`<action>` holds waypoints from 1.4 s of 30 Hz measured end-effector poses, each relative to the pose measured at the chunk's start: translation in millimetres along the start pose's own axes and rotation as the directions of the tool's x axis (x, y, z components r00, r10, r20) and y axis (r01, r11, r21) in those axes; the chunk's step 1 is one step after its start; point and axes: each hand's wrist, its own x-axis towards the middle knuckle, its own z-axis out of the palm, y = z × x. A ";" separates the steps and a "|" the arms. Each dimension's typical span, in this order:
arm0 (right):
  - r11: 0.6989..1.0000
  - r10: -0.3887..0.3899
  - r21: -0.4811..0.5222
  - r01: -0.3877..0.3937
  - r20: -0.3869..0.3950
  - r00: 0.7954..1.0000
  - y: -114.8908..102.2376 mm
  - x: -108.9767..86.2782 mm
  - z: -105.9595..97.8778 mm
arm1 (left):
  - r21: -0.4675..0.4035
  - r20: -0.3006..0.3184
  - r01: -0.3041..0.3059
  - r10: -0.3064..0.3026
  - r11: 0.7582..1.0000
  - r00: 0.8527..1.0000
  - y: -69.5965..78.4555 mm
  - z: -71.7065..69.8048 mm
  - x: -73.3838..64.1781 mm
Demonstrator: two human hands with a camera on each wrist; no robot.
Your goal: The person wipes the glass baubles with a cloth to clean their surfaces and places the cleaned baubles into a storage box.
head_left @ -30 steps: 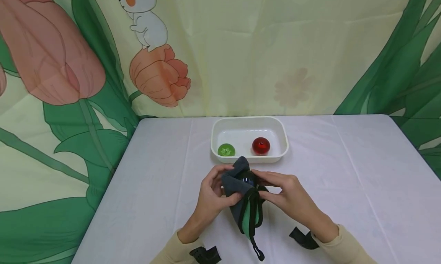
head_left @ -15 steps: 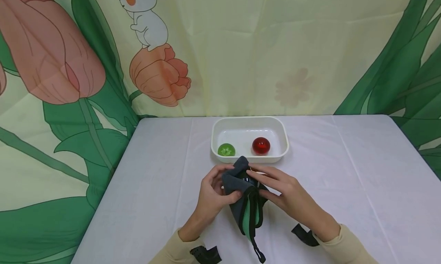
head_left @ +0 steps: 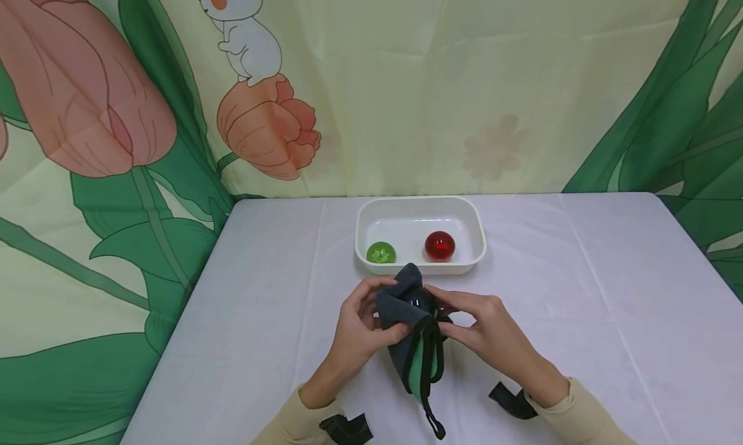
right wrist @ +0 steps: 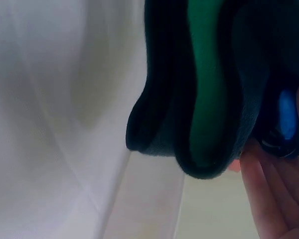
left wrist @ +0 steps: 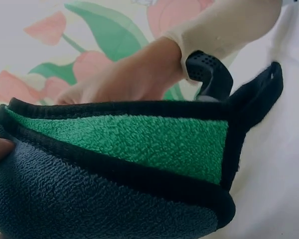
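Observation:
A dark blue glossy ball sits in the folds of a microfibre cloth, held over the table. The cloth is dark grey outside and green inside, with black edging and a hanging loop. My left hand grips the cloth from the left, its thumb on the near fold. From the right, my right hand holds the ball between thumb and fingers, near the cloth's edge. In the right wrist view the ball shows a blue shine between the fingers; the cloth hides much of it.
Just beyond the hands stands a white tray with a green ball and a red ball in it. A white cloth covers the table. Behind its far edge hangs a flowered curtain.
Half a second ago the right fingers were spread over the ball's top; now they are back at its right side. The left hand keeps its grip, and the cloth has barely shifted.

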 end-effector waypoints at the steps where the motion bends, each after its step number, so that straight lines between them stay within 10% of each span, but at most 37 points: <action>1: 1.000 0.010 0.006 -0.010 0.001 1.000 -0.1 0.0 0.1 | 0.001 0.001 -0.004 0.004 1.000 1.000 0.0 0.0 0.1; 22: 0.972 -0.194 -0.124 0.198 0.043 0.980 -1.5 3.5 -5.0 | -0.022 -0.013 -0.007 0.007 1.000 1.000 -1.1 -0.2 0.6; 42: 0.998 -0.062 0.020 0.062 0.019 0.998 -2.6 1.4 -1.6 | 0.010 -0.038 -0.028 0.028 1.000 0.999 -2.5 0.0 -0.5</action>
